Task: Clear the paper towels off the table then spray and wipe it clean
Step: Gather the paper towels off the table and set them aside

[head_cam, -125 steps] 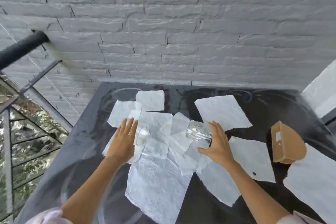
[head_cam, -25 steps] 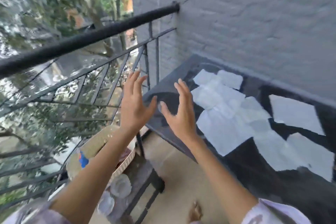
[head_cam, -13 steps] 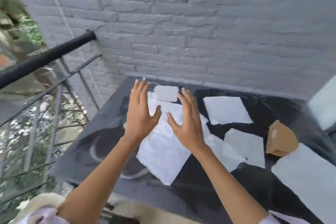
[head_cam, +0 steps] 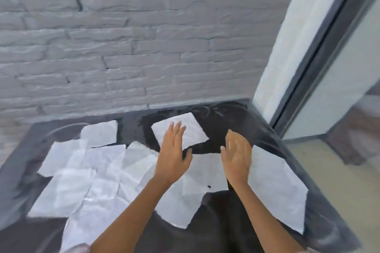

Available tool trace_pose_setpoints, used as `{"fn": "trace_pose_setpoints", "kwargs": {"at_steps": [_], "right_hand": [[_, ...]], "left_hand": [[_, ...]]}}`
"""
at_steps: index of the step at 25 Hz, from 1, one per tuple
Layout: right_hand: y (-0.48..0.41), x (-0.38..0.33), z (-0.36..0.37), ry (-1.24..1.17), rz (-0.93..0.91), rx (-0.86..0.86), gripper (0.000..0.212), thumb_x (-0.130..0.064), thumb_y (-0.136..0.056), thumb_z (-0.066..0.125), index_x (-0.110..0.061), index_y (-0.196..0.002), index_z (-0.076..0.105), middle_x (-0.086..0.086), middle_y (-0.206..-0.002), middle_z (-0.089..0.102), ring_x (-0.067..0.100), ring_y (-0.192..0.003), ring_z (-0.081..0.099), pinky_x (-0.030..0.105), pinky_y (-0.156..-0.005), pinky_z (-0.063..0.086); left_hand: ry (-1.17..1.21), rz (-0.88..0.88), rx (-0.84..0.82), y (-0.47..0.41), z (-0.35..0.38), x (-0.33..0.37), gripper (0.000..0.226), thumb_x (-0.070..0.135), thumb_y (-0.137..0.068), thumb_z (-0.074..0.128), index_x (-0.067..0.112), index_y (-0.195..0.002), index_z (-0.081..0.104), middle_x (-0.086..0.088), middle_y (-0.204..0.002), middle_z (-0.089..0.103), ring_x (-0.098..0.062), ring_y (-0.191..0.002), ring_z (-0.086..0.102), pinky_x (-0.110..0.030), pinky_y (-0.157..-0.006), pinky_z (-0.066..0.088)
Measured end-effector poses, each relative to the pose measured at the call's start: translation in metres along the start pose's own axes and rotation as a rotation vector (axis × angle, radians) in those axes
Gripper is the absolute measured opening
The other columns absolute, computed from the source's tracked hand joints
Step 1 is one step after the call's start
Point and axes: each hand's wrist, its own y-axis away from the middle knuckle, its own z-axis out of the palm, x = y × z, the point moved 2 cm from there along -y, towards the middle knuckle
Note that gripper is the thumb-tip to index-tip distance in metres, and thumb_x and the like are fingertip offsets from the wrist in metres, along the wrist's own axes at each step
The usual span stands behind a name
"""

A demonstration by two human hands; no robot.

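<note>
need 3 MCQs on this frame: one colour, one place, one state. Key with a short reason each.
1. The towels on the table are: A) brown; B) white; C) blue.
2. The dark speck lies: A) on bare table; B) off the table; C) on a towel between the forearms.
3. The left hand and right hand are: A) both open, holding nothing; B) both gripping towels; C) both in fists.

Key:
1 B: the sheets show white against the dark top.
2 C: white paper surrounds the speck.
3 A: fingers are straight or relaxed, with nothing in them.
</note>
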Motion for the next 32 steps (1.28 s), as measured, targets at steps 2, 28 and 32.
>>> {"fn": "trace_pose_setpoints", "kwargs": {"at_steps": [2, 28, 32], "right_hand": [[-0.005, 0.034, 0.002, -0.001, 0.32, -0.009, 0.055, -0.037, -0.093, 0.051, -0.006, -0.138, 0.041, 0.016, -0.14, 0.045, 0.035, -0.128, 0.04, 0.045, -0.108, 0.029], [0.115, 0.03, -0.027, -0.098, 0.133, 0.169, 0.008, 0.002, -0.075, 0.073, -0.001, -0.074, 0.066, 0.008, -0.069, 0.061, 0.007, -0.068, 0.051, 0.009, -0.066, 0.043], [0.144, 0.037, -0.035, -0.099, 0.092, 0.157, 0.011, 0.005, -0.073, 0.074, -0.002, -0.072, 0.066, 0.006, -0.066, 0.058, 0.005, -0.07, 0.046, 0.01, -0.068, 0.043]], "left_hand": [[0.022, -0.012, -0.102, -0.004, 0.03, 0.007, 0.063, 0.029, -0.089, 0.056, 0.019, -0.144, 0.028, 0.001, -0.157, 0.015, -0.019, -0.146, 0.006, -0.038, -0.118, 0.011], [0.47, -0.338, -0.577, 0.079, 0.099, 0.01, 0.04, 0.013, -0.098, 0.038, 0.027, -0.135, 0.044, 0.0, -0.145, 0.044, -0.015, -0.133, 0.039, -0.006, -0.101, 0.024], [0.558, -0.396, -0.659, 0.1, 0.11, 0.025, 0.042, 0.011, -0.098, 0.038, 0.026, -0.136, 0.045, 0.004, -0.134, 0.054, 0.004, -0.106, 0.049, 0.006, -0.081, 0.031]]}}
